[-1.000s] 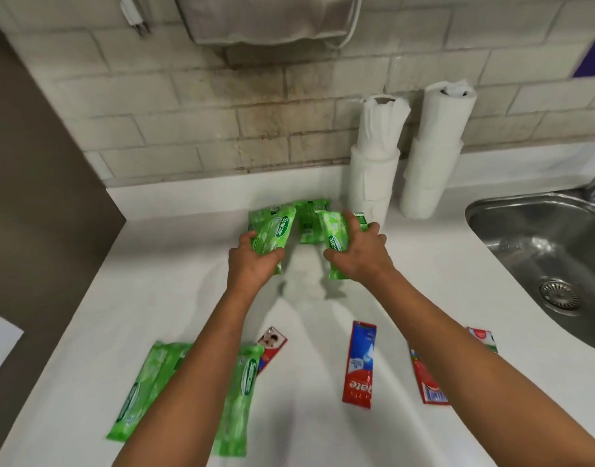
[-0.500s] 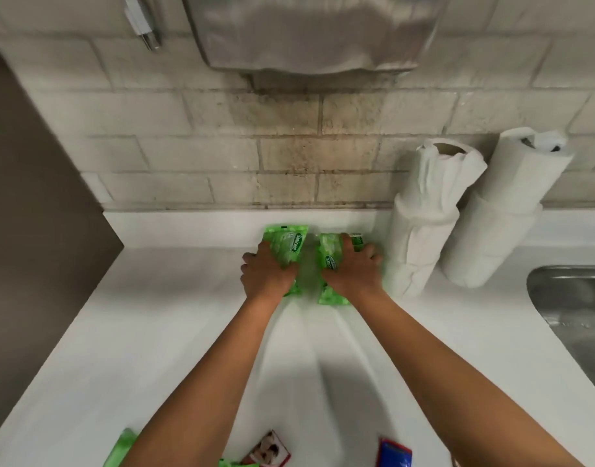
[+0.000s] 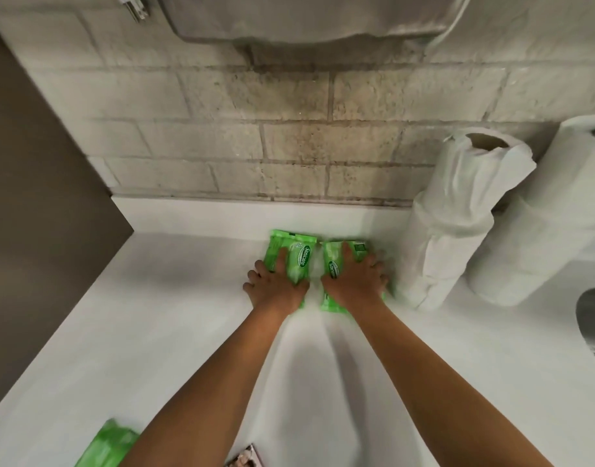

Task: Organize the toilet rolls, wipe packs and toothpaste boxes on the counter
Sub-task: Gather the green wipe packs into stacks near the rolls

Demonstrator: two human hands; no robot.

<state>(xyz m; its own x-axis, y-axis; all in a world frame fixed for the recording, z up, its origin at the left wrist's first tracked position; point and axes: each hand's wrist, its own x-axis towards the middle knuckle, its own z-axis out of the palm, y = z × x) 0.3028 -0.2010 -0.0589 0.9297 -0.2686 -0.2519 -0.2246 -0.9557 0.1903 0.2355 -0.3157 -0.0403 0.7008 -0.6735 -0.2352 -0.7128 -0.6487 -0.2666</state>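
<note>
Scene was evenly, softly lit, moderately bright, light seemingly from above. Diffuse grey shadows of both forearms fell on white table (image 3: pixel 174 332) between and beside them. No harsh glare. Whole frame was slightly soft; brick wall (image 3: pixel 289 139) grainy. Wide-angle distortion bent edges, leaning toilet rolls (image 3: pixel 457 224) outward at right.

— Two wipe packs side by side near the back of the counter (image 3: pixel 161 332), just before the wall: left pack (image 3: pixel 297 252) under the left hand (image 3: pixel 275 284), right pack (image 3: pixel 334 264) under the right hand (image 3: pixel 355 284).

— Right of those?

— Stacked toilet rolls (image 3: pixel 454 230) just beside the right pack; a second stack (image 3: pixel 542 227) further right, both leaning back on the wall.

— Nearer edge?

— Another wipe pack (image 3: pixel 107 446) at lower left, a box corner (image 3: pixel 245 460) right of it. Sink rim (image 3: pixel 592 318) at far right.
</note>
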